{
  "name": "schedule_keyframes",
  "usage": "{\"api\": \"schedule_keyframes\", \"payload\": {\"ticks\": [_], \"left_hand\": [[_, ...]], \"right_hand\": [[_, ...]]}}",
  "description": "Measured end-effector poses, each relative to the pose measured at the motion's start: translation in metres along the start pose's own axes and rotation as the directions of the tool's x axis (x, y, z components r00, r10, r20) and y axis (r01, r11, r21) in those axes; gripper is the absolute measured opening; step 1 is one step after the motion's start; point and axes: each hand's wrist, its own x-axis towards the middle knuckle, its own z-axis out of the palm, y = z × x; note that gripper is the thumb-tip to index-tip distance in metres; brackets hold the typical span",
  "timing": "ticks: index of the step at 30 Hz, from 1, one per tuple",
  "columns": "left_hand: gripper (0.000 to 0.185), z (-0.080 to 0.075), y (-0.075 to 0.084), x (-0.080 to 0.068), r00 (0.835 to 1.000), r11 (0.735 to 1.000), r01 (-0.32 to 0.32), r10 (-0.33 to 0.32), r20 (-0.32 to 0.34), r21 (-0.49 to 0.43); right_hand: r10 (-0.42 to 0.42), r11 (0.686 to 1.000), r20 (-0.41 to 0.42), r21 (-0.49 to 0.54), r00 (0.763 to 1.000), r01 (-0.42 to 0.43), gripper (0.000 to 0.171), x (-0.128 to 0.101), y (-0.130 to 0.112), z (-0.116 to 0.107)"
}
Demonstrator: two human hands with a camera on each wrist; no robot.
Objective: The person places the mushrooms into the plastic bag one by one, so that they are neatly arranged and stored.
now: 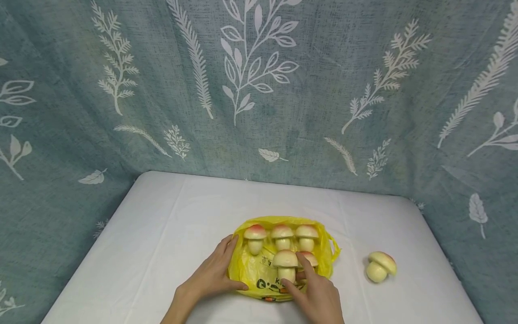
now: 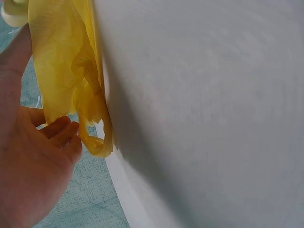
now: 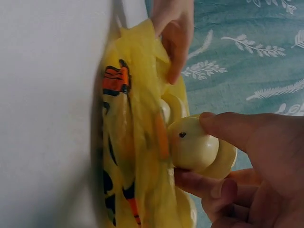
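A yellow plastic bag [image 1: 252,270] lies flat on the white table [image 1: 162,225] with several cream toy mushrooms with pinkish caps standing on it. Three form a back row [image 1: 282,236]. My right hand [image 1: 292,270] pinches the front mushroom [image 1: 285,263] by its stem between thumb and index finger; the right wrist view shows that mushroom [image 3: 190,142] in my right hand [image 3: 211,152] against the bag [image 3: 128,142]. Another mushroom [image 1: 310,257] stands half hidden behind my index finger. My left hand [image 1: 220,270] rests flat on the bag's left edge [image 2: 61,61], fingers straight.
One more mushroom [image 1: 380,266] lies on its side on the table to the right of the bag. A teal curtain with white leaf prints [image 1: 259,90] hangs close behind and around the table. The table's edges are rounded.
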Motion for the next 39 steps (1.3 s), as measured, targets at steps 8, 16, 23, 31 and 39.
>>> {"api": "schedule_keyframes", "payload": {"ticks": [8,16,23,31,39], "left_hand": [[0.126,0.0,0.0,0.0,1.0,1.0,-0.005,0.005,0.0,0.006],[0.126,0.0,0.0,-0.001,1.0,1.0,0.005,-0.005,0.006,-0.003],[0.127,0.001,-0.001,-0.001,1.0,1.0,0.003,-0.003,0.002,0.005],[0.126,0.0,0.0,-0.001,1.0,1.0,0.004,-0.004,0.004,0.004],[0.127,-0.001,0.0,0.0,1.0,1.0,0.002,-0.002,0.004,0.008]], "right_hand": [[-0.01,0.997,0.071,-0.076,0.997,0.015,0.071,0.003,0.0,0.01],[-0.027,0.992,0.087,-0.118,0.996,0.037,0.07,0.002,-0.003,0.017],[-0.029,0.988,0.073,-0.146,0.997,0.04,0.07,0.003,-0.002,0.022],[-0.017,0.986,0.068,-0.162,0.998,0.028,0.071,0.003,0.0,0.025],[0.01,0.988,0.073,-0.152,0.997,0.002,0.071,0.004,0.0,0.024]]}}
